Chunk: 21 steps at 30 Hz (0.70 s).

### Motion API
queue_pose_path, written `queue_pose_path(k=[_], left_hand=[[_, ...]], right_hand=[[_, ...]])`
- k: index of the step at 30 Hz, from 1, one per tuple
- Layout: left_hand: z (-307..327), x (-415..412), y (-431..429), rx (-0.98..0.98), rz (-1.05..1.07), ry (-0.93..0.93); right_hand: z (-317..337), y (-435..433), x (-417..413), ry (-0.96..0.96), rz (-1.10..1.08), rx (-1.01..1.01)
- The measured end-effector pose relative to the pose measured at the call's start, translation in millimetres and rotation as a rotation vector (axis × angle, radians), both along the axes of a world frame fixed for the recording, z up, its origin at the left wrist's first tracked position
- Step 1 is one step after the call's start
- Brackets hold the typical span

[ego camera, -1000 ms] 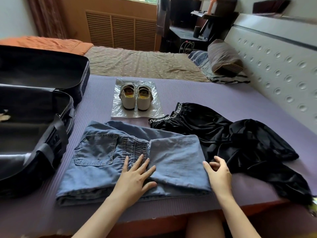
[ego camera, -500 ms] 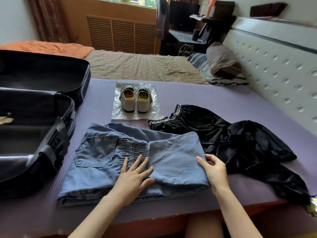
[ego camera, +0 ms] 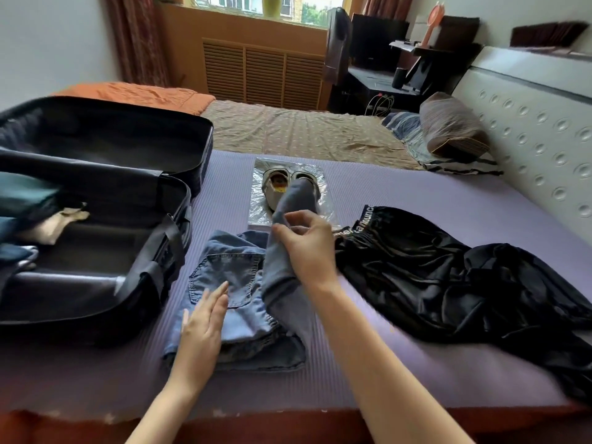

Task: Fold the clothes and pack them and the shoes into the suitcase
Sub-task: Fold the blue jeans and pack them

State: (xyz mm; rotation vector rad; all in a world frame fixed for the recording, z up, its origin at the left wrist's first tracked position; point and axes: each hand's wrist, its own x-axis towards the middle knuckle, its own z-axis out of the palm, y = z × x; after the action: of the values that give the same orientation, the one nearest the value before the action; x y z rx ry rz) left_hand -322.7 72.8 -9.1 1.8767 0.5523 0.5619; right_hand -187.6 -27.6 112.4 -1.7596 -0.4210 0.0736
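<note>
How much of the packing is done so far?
Some clothes already lie in the open suitcase. In hand: the right hand grips a lifted part of the jeans, mid-fold, while the left hand is flat beside their pocket. Left: packing the jeans, folding the crumpled black garment, and packing the shoes on their plastic sheet.

The raised fold of the jeans stood in front of the shoes, and the right-hand shoe was mostly hidden behind it. The right hand, smeared with blur, covered part of the white lettering on the black garment, so the word was unreadable. That garment ran off the right edge. The suitcase was cut off at the left, its contents too partial to name. Both forearms left the frame at the near edge.
</note>
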Motion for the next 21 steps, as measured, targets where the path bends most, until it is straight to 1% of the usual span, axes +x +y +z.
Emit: queue_pose_path(k=[1,3,6,8,10,12,14,15,18,19,20,21], left_hand=[[-1.2,-6.6,3.8,0.013,0.050,-0.004],[-7.5,-17.5,14.1,-0.021,0.129,-0.042],[-16.7,-28.7,27.0,-0.207,0.200,-0.063],[-19.2,-32.1,31.5,-0.309,0.245,-0.098],[-19.7,-32.4,35.0,-0.367,0.252,-0.123],[-19.7,-31.6,40.2,-0.412,0.262,-0.155],[-19.5,-30.5,44.6,-0.399,0.258,-0.152],[-18.7,-30.3,44.4,-0.348,0.235,-0.119],[-21.4,-29.1,40.2,-0.186,0.196,-0.020],[-23.8,-28.2,39.1,-0.145,0.197,-0.008],[-26.6,-27.6,37.9,-0.110,0.202,0.006],[-28.8,-27.4,37.2,-0.084,0.213,0.024]], right_hand=[[-6.2,20.5,-7.7,-0.034,0.011,-0.092],[-19.3,53.6,-26.9,-0.101,0.061,-0.309],[-39.4,85.8,-51.8,-0.160,0.160,-0.549],[-48.8,98.7,-61.2,-0.153,0.184,-0.638],[-60.2,103.5,-67.1,-0.063,0.230,-0.638],[-67.7,101.5,-76.7,0.023,0.351,-0.669],[-74.9,97.8,-80.9,0.014,0.440,-0.678],[-76.8,94.2,-79.8,0.012,0.440,-0.618],[-70.7,77.2,-62.8,0.127,0.430,-0.318],[-64.8,67.0,-52.5,0.103,0.420,-0.277],[-60.0,55.5,-40.5,0.030,0.404,-0.276],[-57.5,42.8,-27.7,-0.057,0.369,-0.327]])
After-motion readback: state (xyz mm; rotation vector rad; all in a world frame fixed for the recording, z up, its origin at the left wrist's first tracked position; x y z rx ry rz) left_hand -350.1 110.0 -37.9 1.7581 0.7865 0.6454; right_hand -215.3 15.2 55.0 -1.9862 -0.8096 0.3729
